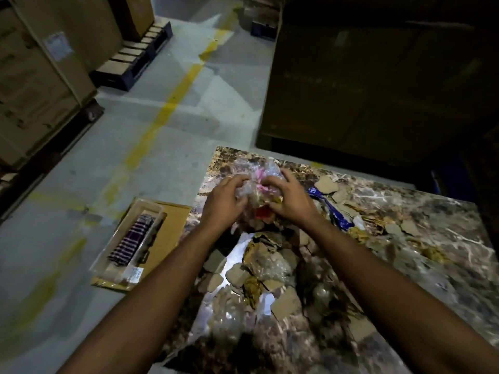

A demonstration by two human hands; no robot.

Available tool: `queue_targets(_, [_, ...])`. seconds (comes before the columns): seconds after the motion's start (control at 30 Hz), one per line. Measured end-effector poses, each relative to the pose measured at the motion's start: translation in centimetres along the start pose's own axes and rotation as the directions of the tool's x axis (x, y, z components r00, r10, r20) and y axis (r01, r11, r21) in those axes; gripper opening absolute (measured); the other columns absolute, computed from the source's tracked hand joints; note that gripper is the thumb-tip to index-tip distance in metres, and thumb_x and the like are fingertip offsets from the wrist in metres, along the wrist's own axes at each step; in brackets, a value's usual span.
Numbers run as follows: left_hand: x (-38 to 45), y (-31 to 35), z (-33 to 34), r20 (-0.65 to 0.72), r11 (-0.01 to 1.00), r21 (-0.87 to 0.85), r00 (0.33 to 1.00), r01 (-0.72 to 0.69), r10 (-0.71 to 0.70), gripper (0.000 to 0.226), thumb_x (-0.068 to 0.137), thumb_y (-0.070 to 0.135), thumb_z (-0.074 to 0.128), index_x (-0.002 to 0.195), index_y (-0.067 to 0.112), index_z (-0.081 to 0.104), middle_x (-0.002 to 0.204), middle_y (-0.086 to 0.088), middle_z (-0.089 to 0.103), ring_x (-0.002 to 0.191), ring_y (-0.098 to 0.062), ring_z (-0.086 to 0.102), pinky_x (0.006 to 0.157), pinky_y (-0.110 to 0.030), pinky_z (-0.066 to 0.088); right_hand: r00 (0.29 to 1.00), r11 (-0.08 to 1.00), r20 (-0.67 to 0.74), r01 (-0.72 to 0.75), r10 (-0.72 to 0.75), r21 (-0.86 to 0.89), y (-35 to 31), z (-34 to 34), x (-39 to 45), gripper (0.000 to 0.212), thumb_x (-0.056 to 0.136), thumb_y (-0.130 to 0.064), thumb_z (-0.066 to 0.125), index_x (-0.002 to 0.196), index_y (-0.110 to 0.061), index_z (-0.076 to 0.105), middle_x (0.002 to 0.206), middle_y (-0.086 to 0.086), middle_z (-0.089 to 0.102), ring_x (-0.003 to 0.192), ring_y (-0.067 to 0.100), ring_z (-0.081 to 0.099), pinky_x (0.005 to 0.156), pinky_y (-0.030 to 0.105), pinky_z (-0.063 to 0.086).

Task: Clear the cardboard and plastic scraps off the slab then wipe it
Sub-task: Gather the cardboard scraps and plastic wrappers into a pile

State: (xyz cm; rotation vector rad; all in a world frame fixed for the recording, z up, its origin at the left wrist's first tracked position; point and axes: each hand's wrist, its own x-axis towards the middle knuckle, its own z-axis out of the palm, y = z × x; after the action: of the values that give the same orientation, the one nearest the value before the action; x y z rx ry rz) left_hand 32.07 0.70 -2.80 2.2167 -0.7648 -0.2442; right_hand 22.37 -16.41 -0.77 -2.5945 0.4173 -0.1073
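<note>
Both hands, left hand (224, 203) and right hand (290, 198), clutched a crumpled plastic bundle (256, 184) above the marble slab (432, 252); cardboard scraps (286, 303) littered the slab below.

Glossy marble slab (405, 225); matt cardboard scraps (286, 300); crinkled clear plastic (256, 182).

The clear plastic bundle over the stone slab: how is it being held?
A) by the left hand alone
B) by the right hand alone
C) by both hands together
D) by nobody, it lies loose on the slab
C: the left hand and the right hand both curl their fingers round the clear plastic bundle, one on each side, above the slab.
</note>
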Motion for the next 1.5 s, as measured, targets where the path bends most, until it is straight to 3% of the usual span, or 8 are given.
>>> queue_targets(0.33, [-6.5,14.1,4.3,0.044,0.938,-0.124,0.942,-0.325,0.332,0.031,0.091,0.033,0.066,0.121,0.038,0.065,0.119,0.007,0.059,0.098,-0.012,0.061,0.082,-0.033,0.054,0.988,0.991,-0.109,-0.115,0.107,-0.068,5.4,-13.8,-14.4,0.046,0.08,-0.033,0.081,0.122,-0.04,0.061,0.149,0.003,0.037,0.13,0.024,0.047,0.097,0.036,0.048])
queue_targets(0.43, [-8.6,15.7,8.6,0.128,0.942,-0.178,0.943,-0.284,0.308,0.023,0.091,0.031,0.07,0.114,0.033,0.067,0.116,0.003,0.047,0.088,-0.014,0.057,0.084,-0.035,0.054,0.977,0.976,-0.131,-0.183,0.168,-0.119,9.3,-12.5,-18.3,0.051,0.08,-0.035,0.078,0.127,-0.04,0.059,0.152,0.005,0.035,0.137,0.027,0.039,0.097,0.037,0.047])
queue_targets(0.57, [-10.5,15.4,13.0,0.246,0.978,-0.111,0.949,-0.175,0.197,0.024,0.093,0.023,0.068,0.116,0.028,0.065,0.136,-0.007,0.039,0.12,-0.026,0.051,0.098,-0.026,0.042,0.965,0.941,-0.034,-0.263,0.262,-0.215,12.5,-8.4,-20.5,0.061,0.084,-0.05,0.067,0.14,-0.051,0.042,0.162,0.002,0.021,0.143,0.031,0.026,0.11,0.056,0.039])
queue_targets(0.83, [-12.9,15.2,16.8,0.344,0.99,0.071,0.934,-0.126,0.094,0.049,0.096,0.017,0.062,0.14,0.026,0.041,0.166,-0.002,-0.006,0.101,-0.012,0.055,0.061,-0.009,0.037,0.965,0.918,0.16,-0.138,0.209,-0.371,15.3,-5.7,-22.0,0.069,0.086,-0.068,0.047,0.15,-0.048,0.028,0.167,0.007,0.016,0.151,0.036,0.015,0.117,0.059,0.016])
queue_targets(0.97, [-13.2,15.4,16.8,0.435,0.987,0.057,0.893,-0.153,0.113,0.06,0.1,0.037,0.053,0.152,0.037,0.023,0.163,-0.002,0.019,0.135,-0.027,0.046,0.098,-0.045,0.051,0.955,0.927,0.197,-0.143,0.22,-0.346,15.2,-5.6,-22.2,0.078,0.085,-0.072,0.047,0.154,-0.049,0.017,0.169,0.008,0.006,0.154,0.038,0.002,0.118,0.064,0.004])
queue_targets(1.07, [-14.0,15.8,16.3,0.494,0.99,0.092,0.868,-0.106,0.047,0.071,0.099,0.044,0.054,0.157,0.042,0.013,0.168,-0.001,0.001,0.147,-0.034,0.029,0.114,-0.058,0.037,0.941,0.942,0.259,-0.131,0.216,-0.309,15.0,-6.5,-21.9,0.092,0.08,-0.074,0.059,0.155,-0.051,0.011,0.169,0.007,-0.005,0.153,0.041,-0.003,0.117,0.067,0.002])
queue_targets(1.23, [-13.8,16.6,14.7,0.417,0.994,0.09,0.909,-0.066,0.023,0.077,0.096,0.031,0.063,0.157,0.039,0.017,0.167,-0.006,-0.003,0.134,-0.029,0.048,0.094,-0.03,0.04,0.958,0.976,0.233,-0.124,0.165,-0.18,14.7,-9.4,-22.4,0.105,0.06,-0.083,0.07,0.147,-0.064,0.014,0.166,-0.001,-0.021,0.151,0.042,-0.002,0.115,0.07,0.004])
queue_targets(1.5, [-13.5,16.0,13.3,0.32,0.996,0.038,0.945,-0.075,0.059,0.076,0.092,0.034,0.067,0.153,0.039,0.021,0.152,0.003,0.021,0.098,-0.015,0.063,0.083,-0.033,0.049,0.978,0.983,0.127,-0.153,0.165,-0.104,13.7,-12.1,-22.8,0.099,0.071,-0.058,0.081,0.146,-0.066,0.017,0.166,-0.004,-0.004,0.151,0.038,0.003,0.113,0.072,0.014])
